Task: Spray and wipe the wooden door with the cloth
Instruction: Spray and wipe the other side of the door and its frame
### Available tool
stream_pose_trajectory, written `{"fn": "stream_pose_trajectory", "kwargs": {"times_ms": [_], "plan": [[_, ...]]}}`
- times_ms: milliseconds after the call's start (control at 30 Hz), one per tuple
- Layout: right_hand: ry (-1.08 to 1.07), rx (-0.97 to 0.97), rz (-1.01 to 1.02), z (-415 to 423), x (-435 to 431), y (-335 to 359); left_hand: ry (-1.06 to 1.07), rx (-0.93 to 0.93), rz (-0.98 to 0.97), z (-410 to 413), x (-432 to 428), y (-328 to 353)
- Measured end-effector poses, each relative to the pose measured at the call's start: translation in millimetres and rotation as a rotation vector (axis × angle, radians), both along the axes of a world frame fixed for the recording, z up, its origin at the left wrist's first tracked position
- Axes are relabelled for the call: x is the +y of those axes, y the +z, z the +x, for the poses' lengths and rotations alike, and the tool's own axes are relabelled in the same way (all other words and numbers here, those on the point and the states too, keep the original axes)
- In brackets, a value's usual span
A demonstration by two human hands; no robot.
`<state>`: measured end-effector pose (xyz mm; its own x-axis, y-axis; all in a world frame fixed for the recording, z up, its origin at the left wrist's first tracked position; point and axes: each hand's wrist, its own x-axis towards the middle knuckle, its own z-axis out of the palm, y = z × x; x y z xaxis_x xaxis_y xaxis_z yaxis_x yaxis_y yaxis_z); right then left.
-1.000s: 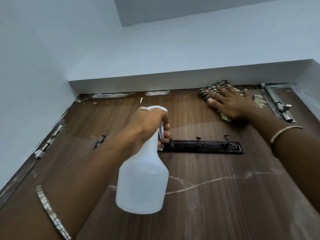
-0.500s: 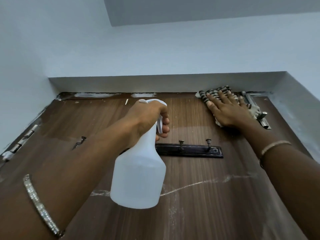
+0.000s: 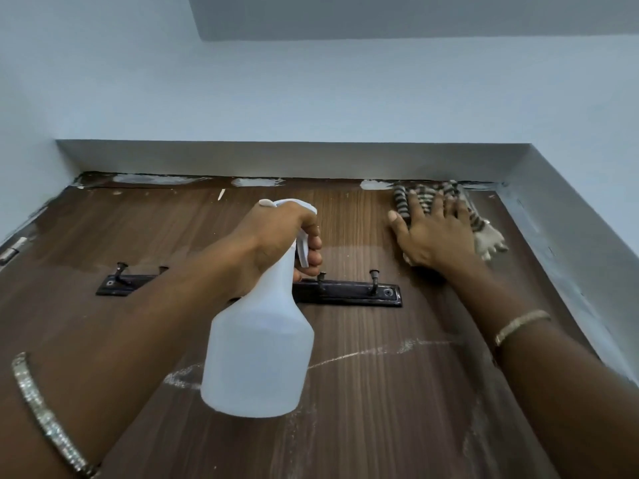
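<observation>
Lying beneath right hand (image 3: 435,236) — cloth (image 3: 487,236)

The door (image 3: 363,392) is brown wood with fine straight grain, mostly matt, with a faint damp sheen near its top and chalky white streaks across the lower part. The bottle (image 3: 257,357) is frosted, translucent white plastic, smooth and matt. The cloth (image 3: 484,233) is soft woven fabric, striped dark and pale. The hook rail (image 3: 345,292) looks like dark glossy metal. The hinge (image 3: 12,248) is dull grey metal. Both bracelets (image 3: 48,420) look metallic and glittery. The wall (image 3: 311,115) is matt painted plaster.
</observation>
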<state>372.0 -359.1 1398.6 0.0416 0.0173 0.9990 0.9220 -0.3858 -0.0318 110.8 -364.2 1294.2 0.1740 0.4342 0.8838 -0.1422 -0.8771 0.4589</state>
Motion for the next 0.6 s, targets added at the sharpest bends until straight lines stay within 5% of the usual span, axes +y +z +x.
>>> {"fn": "stream_pose_trajectory", "kwargs": {"times_ms": [167, 433, 600], "plan": [[-0.024, -0.016, -0.061, 9.3, -8.3, 53.6, -0.011, -0.012, -0.011, 10.2, -3.1, -0.1], [0.161, -0.025, -0.013, 7.6, -0.9, -51.9, 0.015, -0.005, 0.029, 18.6, -9.9, -1.9], [0.133, -0.02, -0.012, 6.8, 2.5, -16.9, -0.043, -0.036, -0.018, 30.4, -10.2, -5.5]]}}
